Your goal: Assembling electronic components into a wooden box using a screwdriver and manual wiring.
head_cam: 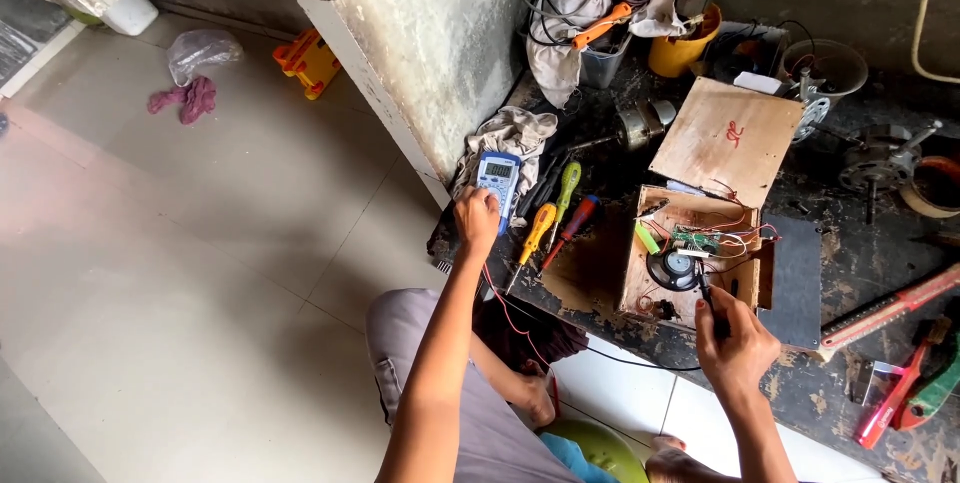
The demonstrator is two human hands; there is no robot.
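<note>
On the grimy bench, hands touch a blue multimeter (pixel 498 181) and a black probe (pixel 706 293).

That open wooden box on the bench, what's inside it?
Inside the wooden box: a round black speaker, a small green circuit board and red wires. The right hand hides the near corner.

Grimy workbench (pixel 850 243) (screwdrivers (pixel 560 218); wooden box (pixel 690 253))

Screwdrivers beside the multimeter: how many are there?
3. A green-handled screwdriver, a yellow-handled screwdriver and a red-and-blue-handled screwdriver lie side by side just right of the multimeter under the left hand. More may hide in the clutter.
</note>
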